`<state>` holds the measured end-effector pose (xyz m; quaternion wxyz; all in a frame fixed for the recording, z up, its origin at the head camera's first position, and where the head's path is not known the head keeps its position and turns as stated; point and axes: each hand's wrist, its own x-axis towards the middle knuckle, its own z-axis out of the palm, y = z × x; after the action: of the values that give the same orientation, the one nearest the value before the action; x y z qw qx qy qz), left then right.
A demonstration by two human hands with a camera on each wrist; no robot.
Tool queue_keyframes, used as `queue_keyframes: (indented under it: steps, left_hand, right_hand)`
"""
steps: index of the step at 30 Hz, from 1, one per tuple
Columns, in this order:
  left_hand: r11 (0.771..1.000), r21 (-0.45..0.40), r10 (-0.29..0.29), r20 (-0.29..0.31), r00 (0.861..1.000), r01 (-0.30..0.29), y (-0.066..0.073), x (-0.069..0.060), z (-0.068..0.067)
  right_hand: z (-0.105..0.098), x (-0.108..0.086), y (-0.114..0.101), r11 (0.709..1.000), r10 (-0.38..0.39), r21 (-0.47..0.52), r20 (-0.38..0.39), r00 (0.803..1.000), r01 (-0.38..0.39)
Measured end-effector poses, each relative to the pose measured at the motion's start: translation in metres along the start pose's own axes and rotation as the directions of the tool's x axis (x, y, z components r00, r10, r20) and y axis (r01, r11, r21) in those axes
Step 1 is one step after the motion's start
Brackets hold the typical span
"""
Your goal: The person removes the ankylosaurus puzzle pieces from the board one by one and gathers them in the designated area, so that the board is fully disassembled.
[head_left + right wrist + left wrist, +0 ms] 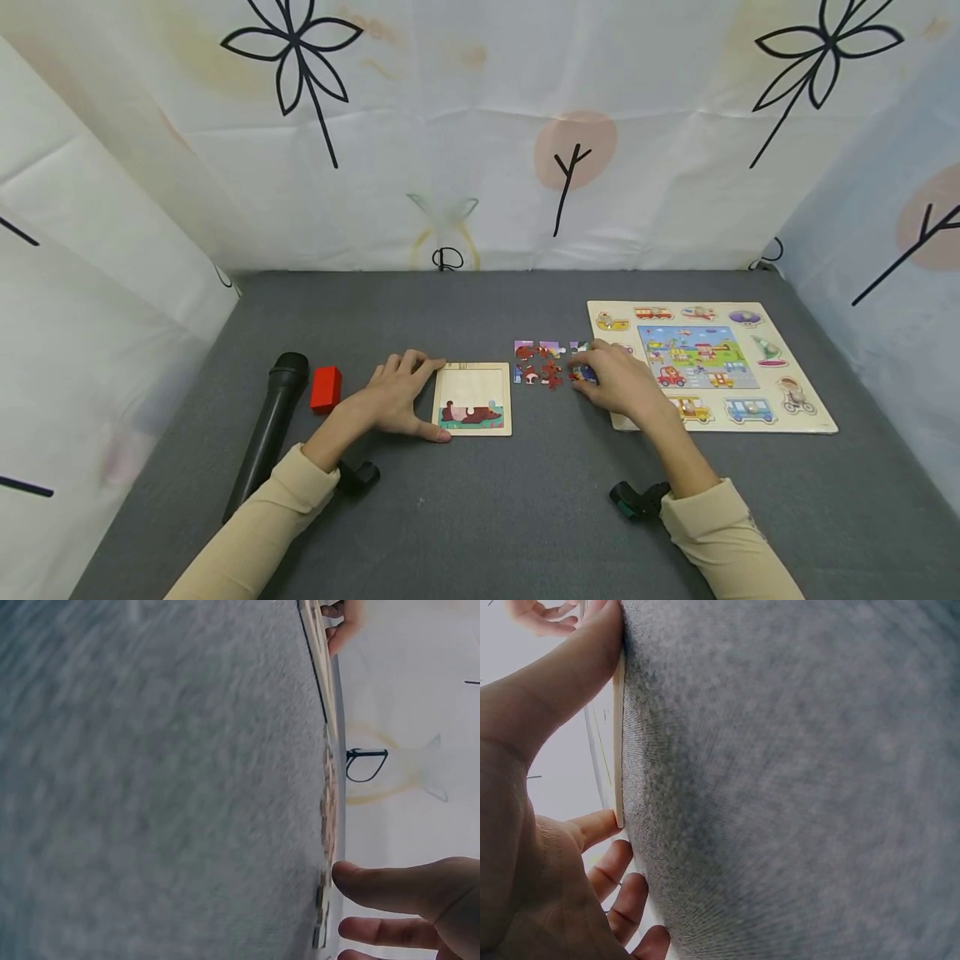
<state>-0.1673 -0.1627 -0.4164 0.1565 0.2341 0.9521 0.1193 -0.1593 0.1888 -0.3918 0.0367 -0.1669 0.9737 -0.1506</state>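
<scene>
A small square wooden jigsaw board (472, 383) lies on the table, its lower strip filled with brown and teal pieces. My left hand (397, 396) holds it at the left side, thumb at the near corner and index finger at the far corner. In the left wrist view the index fingertip (604, 823) meets the board's edge (619, 750). Loose jigsaw pieces (538, 364) lie right of the board. Over the rightmost pieces hovers my right hand (618, 379), thumb and fingers spread. In the right wrist view its thumb (375, 887) is close to the pieces (328, 810); contact is unclear.
A large wooden vehicle puzzle board (795, 354) lies at the right, partly under my right hand. Left of my left hand are a red block (326, 390) and a black microphone (273, 425). A patterned cloth (480, 167) hangs behind the grey table (495, 517).
</scene>
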Motion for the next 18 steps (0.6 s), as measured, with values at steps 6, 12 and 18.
queue_keyframes:
  steps: [6, 12, 18]
  left_hand:
    - [1.000, 0.000, 0.003, -0.001, 1.000, -0.003, 0.000, -0.001, -0.001]
    - [1.000, -0.001, 0.004, -0.002, 1.000, -0.004, 0.000, -0.001, -0.001]
    - [1.000, 0.000, 0.002, -0.005, 1.000, -0.002, 0.001, -0.001, -0.001]
  right_hand:
    - [-0.001, 0.001, -0.008, 0.999, -0.038, 0.018, -0.012, 0.999, 0.038]
    - [-0.002, 0.001, -0.020, 0.996, -0.073, 0.044, -0.005, 0.997, 0.073]
    - [-0.001, 0.003, -0.032, 0.992, -0.112, 0.063, -0.022, 0.993, 0.114]
